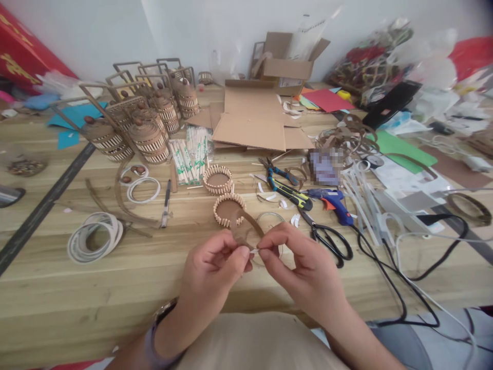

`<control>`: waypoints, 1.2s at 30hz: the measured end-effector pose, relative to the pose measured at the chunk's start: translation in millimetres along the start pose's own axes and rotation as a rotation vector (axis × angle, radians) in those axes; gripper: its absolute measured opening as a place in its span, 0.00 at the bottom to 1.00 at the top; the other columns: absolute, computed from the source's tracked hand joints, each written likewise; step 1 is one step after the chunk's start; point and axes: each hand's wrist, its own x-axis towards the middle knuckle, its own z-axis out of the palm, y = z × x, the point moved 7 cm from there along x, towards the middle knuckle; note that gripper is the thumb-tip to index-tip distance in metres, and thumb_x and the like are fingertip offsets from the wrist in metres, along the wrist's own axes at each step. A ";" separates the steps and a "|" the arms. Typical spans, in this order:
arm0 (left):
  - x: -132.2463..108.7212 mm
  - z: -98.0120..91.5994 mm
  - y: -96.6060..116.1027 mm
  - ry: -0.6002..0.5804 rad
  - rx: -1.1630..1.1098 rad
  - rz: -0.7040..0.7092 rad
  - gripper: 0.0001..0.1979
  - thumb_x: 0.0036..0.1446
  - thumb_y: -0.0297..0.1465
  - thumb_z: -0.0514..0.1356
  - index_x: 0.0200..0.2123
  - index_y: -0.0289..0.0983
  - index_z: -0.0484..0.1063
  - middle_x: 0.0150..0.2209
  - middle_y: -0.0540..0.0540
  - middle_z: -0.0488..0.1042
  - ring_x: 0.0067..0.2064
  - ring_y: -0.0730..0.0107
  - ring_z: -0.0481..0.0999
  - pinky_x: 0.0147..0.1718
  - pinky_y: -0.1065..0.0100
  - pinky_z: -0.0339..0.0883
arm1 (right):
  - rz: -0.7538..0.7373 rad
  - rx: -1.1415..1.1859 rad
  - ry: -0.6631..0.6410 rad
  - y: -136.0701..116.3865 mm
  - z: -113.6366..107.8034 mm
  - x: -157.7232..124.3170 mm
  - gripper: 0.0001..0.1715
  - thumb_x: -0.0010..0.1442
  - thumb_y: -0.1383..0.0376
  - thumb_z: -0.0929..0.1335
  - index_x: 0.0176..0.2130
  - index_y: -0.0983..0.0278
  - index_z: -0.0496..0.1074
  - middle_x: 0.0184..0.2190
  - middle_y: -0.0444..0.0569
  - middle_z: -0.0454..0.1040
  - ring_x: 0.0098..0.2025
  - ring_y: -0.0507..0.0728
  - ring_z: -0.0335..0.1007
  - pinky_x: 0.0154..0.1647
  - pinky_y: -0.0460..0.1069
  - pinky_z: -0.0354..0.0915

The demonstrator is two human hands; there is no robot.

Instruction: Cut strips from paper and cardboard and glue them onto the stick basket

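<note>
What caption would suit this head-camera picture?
Left hand and right hand pinch a brown strip over a cluttered wooden table near scissors.

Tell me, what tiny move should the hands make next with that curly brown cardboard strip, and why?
Probably the right hand should gently pull the small white sliver away while the left hand pinches the thin brown cardboard strip. Both hands pinch together at that sliver, which sticks out between them.

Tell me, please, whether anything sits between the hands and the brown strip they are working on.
Nothing visible does. The left hand and right hand both pinch the brown strip directly, fingertips nearly meeting above the table. The stick-rimmed ring lies just beyond them, not between.
</note>
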 end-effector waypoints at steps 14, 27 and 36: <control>-7.8 0.2 12.8 0.123 0.109 0.257 0.08 0.59 0.24 0.60 0.29 0.38 0.75 0.27 0.51 0.75 0.29 0.74 0.75 0.29 0.76 0.69 | 0.054 -0.046 0.157 -7.2 3.4 -2.9 0.08 0.59 0.72 0.68 0.32 0.59 0.72 0.26 0.42 0.74 0.27 0.52 0.69 0.28 0.48 0.66; -9.8 2.8 15.1 0.119 0.278 0.377 0.09 0.60 0.22 0.60 0.34 0.41 0.76 0.34 0.51 0.80 0.36 0.73 0.78 0.36 0.75 0.72 | 0.109 0.092 0.163 1.3 5.3 -4.4 0.09 0.57 0.75 0.68 0.31 0.60 0.72 0.24 0.40 0.71 0.27 0.50 0.68 0.29 0.46 0.66; -12.5 3.1 19.9 0.129 0.322 0.440 0.09 0.60 0.21 0.61 0.35 0.40 0.77 0.35 0.51 0.80 0.36 0.73 0.79 0.37 0.75 0.72 | 0.157 0.163 0.164 6.0 8.2 -4.0 0.09 0.57 0.74 0.67 0.30 0.60 0.72 0.25 0.41 0.72 0.28 0.51 0.68 0.29 0.46 0.66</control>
